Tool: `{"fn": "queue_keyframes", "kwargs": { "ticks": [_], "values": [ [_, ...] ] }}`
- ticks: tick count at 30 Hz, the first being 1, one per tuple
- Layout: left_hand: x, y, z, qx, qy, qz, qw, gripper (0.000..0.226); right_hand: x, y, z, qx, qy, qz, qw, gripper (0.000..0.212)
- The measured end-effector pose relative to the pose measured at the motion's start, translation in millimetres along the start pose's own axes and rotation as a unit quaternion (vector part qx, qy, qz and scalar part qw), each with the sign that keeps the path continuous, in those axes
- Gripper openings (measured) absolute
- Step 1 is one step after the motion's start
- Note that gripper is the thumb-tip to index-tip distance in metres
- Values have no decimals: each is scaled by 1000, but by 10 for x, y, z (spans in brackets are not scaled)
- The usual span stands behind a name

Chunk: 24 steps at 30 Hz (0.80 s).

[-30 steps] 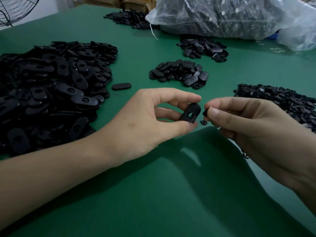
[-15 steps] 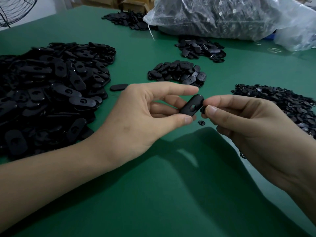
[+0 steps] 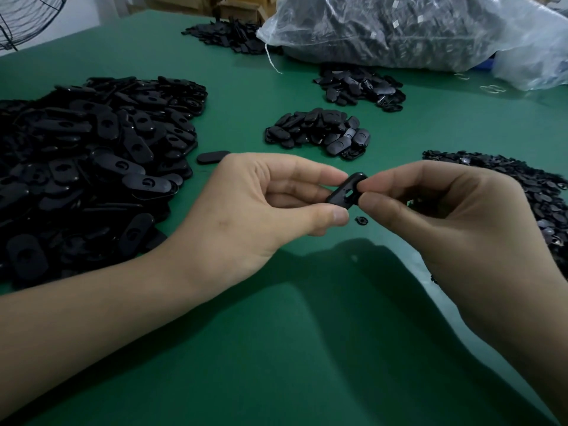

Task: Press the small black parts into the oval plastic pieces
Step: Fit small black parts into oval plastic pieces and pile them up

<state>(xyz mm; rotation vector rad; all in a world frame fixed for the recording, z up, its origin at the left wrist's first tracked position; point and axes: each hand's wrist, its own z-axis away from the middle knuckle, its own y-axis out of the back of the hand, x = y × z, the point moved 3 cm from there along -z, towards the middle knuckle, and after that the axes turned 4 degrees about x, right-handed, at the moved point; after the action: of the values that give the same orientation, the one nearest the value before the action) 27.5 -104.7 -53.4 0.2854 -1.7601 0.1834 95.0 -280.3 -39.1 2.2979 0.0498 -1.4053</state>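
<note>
1. The left hand [image 3: 270, 207] holds one oval plastic piece [image 3: 344, 193] in the air above the green surface [image 3: 307, 348]. It pinches the piece's left end between the tip of the index finger and the thumb, and the other fingers are curled in behind.
2. The piece is tilted with its right end higher. The face with the hole is turned towards the camera.
3. The right hand [image 3: 455, 219] meets the piece from the right. Its thumb and index finger are pressed together on the piece's right end, at the edge of the hole. I cannot tell whether a small part sits between those fingertips.
4. One small black part [image 3: 361, 220] lies on the surface just below the held piece, between the two hands.
5. A large heap of oval pieces [image 3: 92, 155] covers the left side. A single loose oval [image 3: 213, 157] lies flat just beside the heap's right edge.
6. A smaller heap [image 3: 319, 132] lies beyond the hands, with another heap [image 3: 359, 87] farther back.
7. A spread of small black parts [image 3: 528, 192] lies to the right, partly hidden by the right hand.
8. A clear plastic bag [image 3: 415, 29] full of dark parts rests at the far edge.
</note>
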Motion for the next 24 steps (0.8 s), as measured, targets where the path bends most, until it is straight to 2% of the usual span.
{"fn": "queue_keyframes", "kwargs": {
  "ticks": [7,13,24],
  "values": [
    [-19,-13,7,-6,19,15,1000,31,-9,-33,48,30,31,72,996,7],
    [-30,-17,13,-12,17,11,1000,30,-3,-60,67,30,37,76,996,10],
    [-65,-20,14,-29,49,58,997,29,-112,-86,84,35,133,195,971,4]
  ]
}}
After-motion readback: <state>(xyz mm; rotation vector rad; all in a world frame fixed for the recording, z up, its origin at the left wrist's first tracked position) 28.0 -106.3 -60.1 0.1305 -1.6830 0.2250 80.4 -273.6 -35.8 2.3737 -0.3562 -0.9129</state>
